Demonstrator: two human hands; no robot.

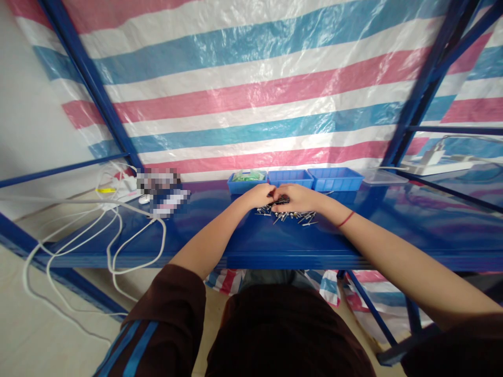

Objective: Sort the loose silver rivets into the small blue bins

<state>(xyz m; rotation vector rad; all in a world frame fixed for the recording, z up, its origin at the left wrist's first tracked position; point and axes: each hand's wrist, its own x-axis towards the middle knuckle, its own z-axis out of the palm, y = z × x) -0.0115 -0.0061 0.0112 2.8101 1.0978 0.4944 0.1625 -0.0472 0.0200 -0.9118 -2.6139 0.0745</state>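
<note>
On the blue tabletop lies a loose pile of small metal fasteners, thin and silver, like rivets or screws. My left hand is at the pile's left side, its fingers curled and partly hidden. From the right, my right hand curls over the pile, fingertips close to those of the left. Dark small fasteners show beneath and between the fingers of my right hand. What my left fingertips hold, if anything, is hidden.
Behind the hands stand a blue bin with green packets and two more blue bins. A clear lid lies to their right. White cables hang over the left front edge near a power strip. Blue posts frame the bench.
</note>
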